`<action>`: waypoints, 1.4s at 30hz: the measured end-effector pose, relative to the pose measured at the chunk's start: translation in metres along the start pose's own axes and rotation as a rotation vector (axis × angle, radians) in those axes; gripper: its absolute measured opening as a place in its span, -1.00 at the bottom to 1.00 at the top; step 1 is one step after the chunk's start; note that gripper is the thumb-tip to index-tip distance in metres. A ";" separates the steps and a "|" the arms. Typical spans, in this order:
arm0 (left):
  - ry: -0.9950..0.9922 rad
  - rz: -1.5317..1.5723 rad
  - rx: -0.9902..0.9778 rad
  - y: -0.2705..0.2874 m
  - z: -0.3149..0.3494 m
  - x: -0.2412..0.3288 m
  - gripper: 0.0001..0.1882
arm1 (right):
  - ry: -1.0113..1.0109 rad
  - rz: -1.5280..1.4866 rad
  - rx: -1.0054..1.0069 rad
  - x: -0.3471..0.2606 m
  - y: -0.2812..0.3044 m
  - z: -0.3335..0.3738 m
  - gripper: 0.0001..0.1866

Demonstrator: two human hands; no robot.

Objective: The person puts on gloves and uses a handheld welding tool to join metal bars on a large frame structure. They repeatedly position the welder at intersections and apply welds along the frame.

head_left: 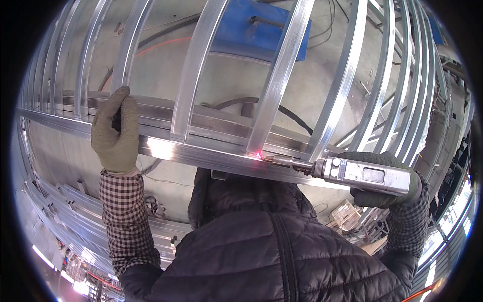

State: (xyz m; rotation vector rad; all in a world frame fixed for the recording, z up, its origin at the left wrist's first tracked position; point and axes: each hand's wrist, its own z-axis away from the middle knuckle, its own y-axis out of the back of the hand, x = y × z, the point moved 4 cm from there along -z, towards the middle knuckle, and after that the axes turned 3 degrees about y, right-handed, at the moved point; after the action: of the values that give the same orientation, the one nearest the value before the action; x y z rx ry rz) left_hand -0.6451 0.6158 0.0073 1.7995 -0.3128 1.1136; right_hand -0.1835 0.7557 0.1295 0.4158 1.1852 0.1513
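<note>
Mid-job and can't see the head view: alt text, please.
Gloved right hand holding a metal tool, its tip beside a red glow where a bar meets a long rail. The gloved left hand is at the rail, near another bar; a blue object shows between bars.

Beyond the long rail (201,157), the view's upper edge cuts off the metal bars (195,65). At the rail's right end, the tool (352,172) partly hides the right hand (415,188). Clutter (348,215) below the rail is too small to tell.
</note>
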 end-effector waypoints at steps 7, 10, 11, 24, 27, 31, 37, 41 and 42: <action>0.007 -0.079 0.007 -0.003 -0.001 0.010 -0.78 | -0.035 -0.108 -0.031 0.013 0.000 0.004 -0.27; 0.034 -0.105 -0.005 -0.003 -0.001 0.010 -0.78 | 0.109 -0.077 0.055 0.015 -0.003 0.001 -0.27; 0.034 -0.091 0.001 -0.004 -0.001 0.009 -0.78 | 0.107 -0.077 0.069 0.016 -0.004 0.001 -0.28; 0.049 -0.033 -0.010 -0.006 -0.001 0.005 -0.78 | 0.216 0.053 0.095 0.017 -0.008 0.004 -0.26; 0.002 -0.074 -0.014 -0.005 -0.002 0.007 -0.78 | 0.203 0.017 0.093 0.019 -0.009 0.006 -0.23; -0.009 -0.152 -0.026 -0.003 -0.003 0.009 -0.79 | 0.031 -0.074 0.035 0.022 -0.009 0.009 -0.22; -0.054 -0.145 -0.013 -0.003 -0.005 0.010 -0.80 | 0.029 -0.059 0.032 0.017 -0.011 0.006 -0.21; -0.030 -0.155 -0.024 -0.003 -0.005 0.010 -0.80 | -0.084 -0.156 -0.001 0.016 -0.012 0.006 -0.18; 0.001 -0.136 -0.025 -0.002 -0.004 0.009 -0.80 | -0.152 -0.186 -0.027 0.017 -0.013 0.007 -0.21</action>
State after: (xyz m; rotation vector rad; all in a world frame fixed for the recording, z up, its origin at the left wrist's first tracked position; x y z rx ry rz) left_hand -0.6411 0.6228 0.0142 1.7706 -0.1998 1.0108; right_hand -0.1722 0.7479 0.1119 0.2861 1.0642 -0.0251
